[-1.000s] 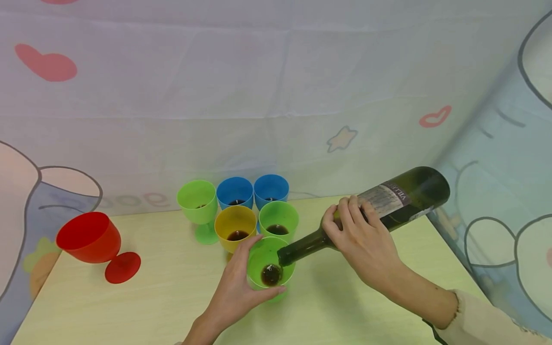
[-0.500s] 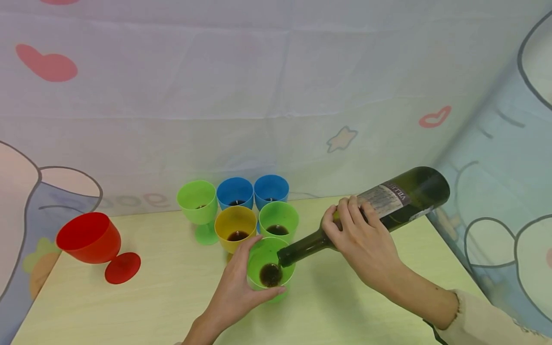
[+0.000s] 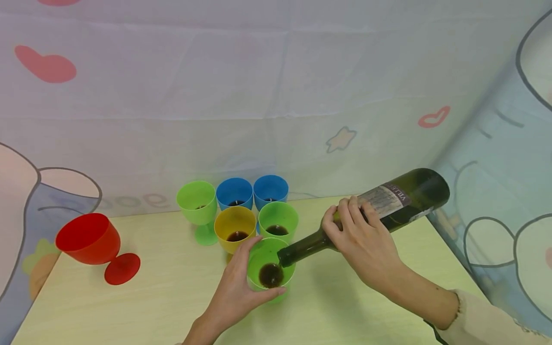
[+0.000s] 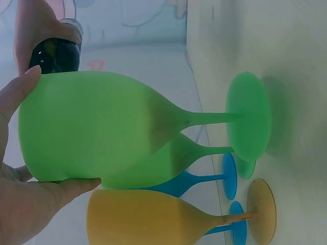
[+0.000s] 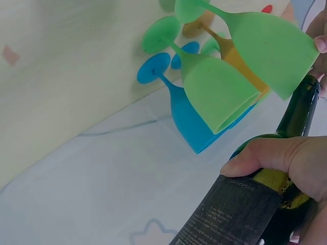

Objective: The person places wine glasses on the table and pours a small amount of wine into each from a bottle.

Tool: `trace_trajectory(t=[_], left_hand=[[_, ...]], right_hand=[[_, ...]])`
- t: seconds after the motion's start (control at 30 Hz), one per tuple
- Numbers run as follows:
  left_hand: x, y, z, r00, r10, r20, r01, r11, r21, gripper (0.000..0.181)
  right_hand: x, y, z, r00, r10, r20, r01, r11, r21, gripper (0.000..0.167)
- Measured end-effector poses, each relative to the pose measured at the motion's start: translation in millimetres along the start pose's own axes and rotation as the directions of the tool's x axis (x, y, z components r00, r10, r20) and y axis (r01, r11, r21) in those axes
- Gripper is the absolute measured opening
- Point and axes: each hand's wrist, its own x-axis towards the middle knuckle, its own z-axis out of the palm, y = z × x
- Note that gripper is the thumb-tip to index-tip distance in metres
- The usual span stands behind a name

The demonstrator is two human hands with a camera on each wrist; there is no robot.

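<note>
My left hand [image 3: 235, 285] holds the nearest green goblet [image 3: 264, 251] by its bowl, thumb on the near side and fingers on the far side. In the left wrist view this goblet [image 4: 97, 122] is upright, its foot [image 4: 248, 117] at the table. My right hand [image 3: 366, 244] grips a dark green wine bottle [image 3: 420, 189] near its shoulder, tilted with the neck down to the left. The bottle's mouth lies over the goblet's right rim, and dark liquid sits in the bowl. A label [image 5: 230, 209] shows in the right wrist view.
Behind stand a yellow goblet [image 3: 228, 218], another green goblet [image 3: 291, 215], two blue goblets [image 3: 228, 186] and a left green goblet [image 3: 198, 213], with dark liquid inside. A red goblet [image 3: 97, 244] stands apart at left on the pale table [image 3: 172, 287]. A printed cloth [image 3: 215, 86] hangs behind.
The dark liquid in the held goblet has spread slightly wider. Both hands and the tilted bottle stay almost where they were.
</note>
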Motion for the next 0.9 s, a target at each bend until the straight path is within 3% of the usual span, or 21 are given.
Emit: trace_trajectory(t=[0.23, 0.5, 0.9], left_hand=[[-2.1, 0.7, -0.8, 1.000, -0.013, 0.007, 0.013, 1.000, 0.003, 0.092], [-5.0, 1.3, -2.4, 0.999, -0.033, 0.015, 0.033, 0.999, 0.002, 0.094], [-8.3, -5.1, -5.3, 0.999, -0.039, 0.032, 0.040, 0.999, -0.014, 0.094]], right_hand=[[-3.6, -1.9, 2.7, 0.999, 0.031, 0.044, -0.033, 0.998, 0.050, 0.051], [-12.4, -5.6, 12.4, 0.996, 0.077, 0.041, -0.082, 0.987, 0.141, 0.044], [-24.9, -11.2, 24.6, 0.986, 0.118, 0.117, -0.139, 0.971, 0.192, 0.065]])
